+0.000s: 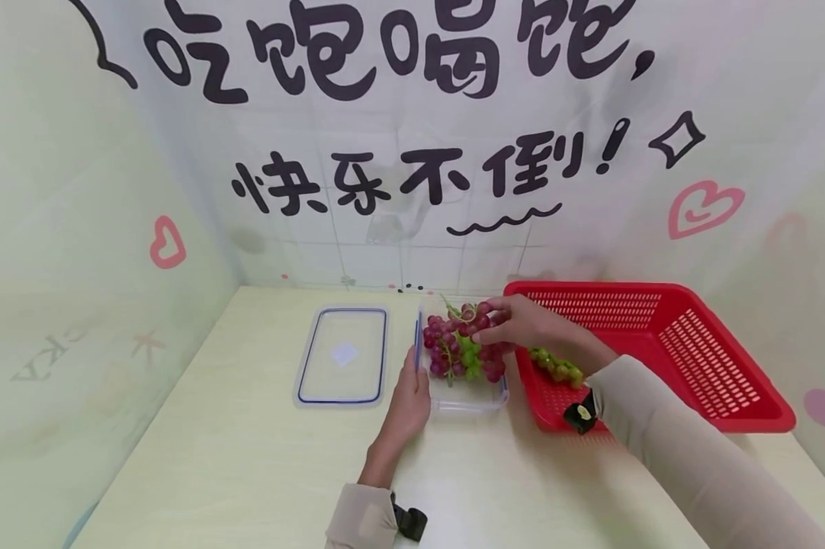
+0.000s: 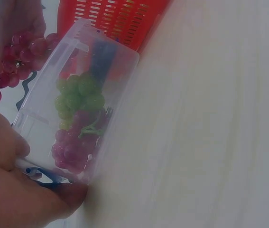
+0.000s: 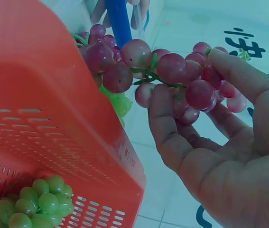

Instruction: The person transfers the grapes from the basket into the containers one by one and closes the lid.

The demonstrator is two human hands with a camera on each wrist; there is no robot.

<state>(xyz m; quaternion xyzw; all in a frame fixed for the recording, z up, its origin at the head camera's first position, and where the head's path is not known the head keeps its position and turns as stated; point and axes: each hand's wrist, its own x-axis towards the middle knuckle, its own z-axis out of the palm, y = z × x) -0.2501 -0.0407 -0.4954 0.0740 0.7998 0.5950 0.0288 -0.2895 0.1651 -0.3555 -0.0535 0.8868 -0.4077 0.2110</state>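
Observation:
My right hand (image 1: 528,322) pinches a bunch of red grapes (image 3: 172,69) between thumb and fingers, over the right part of a clear plastic container (image 1: 467,407). Inside the container, as the left wrist view shows through its wall, lie a green grape bunch (image 2: 79,92) and a red grape bunch (image 2: 75,149). My left hand (image 1: 409,398) grips the container at its left side, beside a blue-edged flap. In the left wrist view, the thumb and fingers close round that end.
A red perforated basket (image 1: 594,293) stands close to the right of the container, with green grapes (image 1: 556,367) in its left part. Left of the container, a clear lid with a blue seal (image 1: 344,381) lies flat on the table. A printed wall covering (image 1: 399,259) rises behind.

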